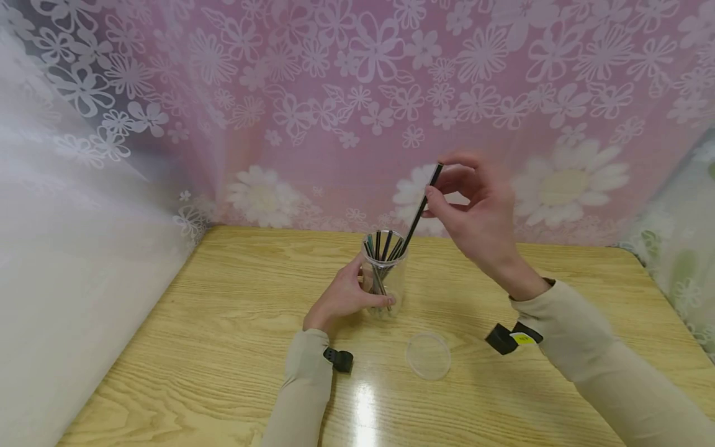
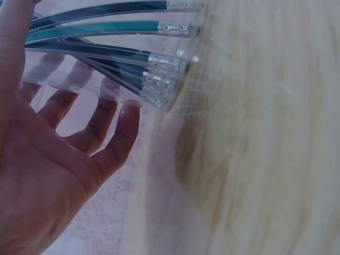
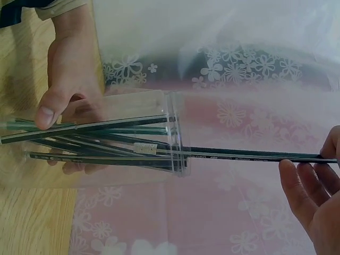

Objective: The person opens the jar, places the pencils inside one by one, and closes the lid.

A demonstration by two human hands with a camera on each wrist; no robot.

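My left hand (image 1: pixel 345 293) grips a clear plastic jar (image 1: pixel 398 282) that stands upright on the table, its fingers curled round the side. Several dark pencils (image 3: pixel 95 127) and a teal one (image 2: pixel 101 31) lean inside, their silver eraser ends down at the base in the left wrist view. Above the jar, my right hand (image 1: pixel 481 208) pinches a long dark pencil (image 1: pixel 420 212) between thumb and fingers near its upper end. That pencil slants out of the mouth; its silver ferrule (image 3: pixel 144 149) is still within the jar, just inside the rim.
A round clear lid (image 1: pixel 428 356) lies flat on the wood-grain table (image 1: pixel 223 347) in front of the jar. Flowered pink sheeting (image 1: pixel 335 124) hangs behind the table's far edge, and pale sheeting (image 1: pixel 84 261) runs along the left side.
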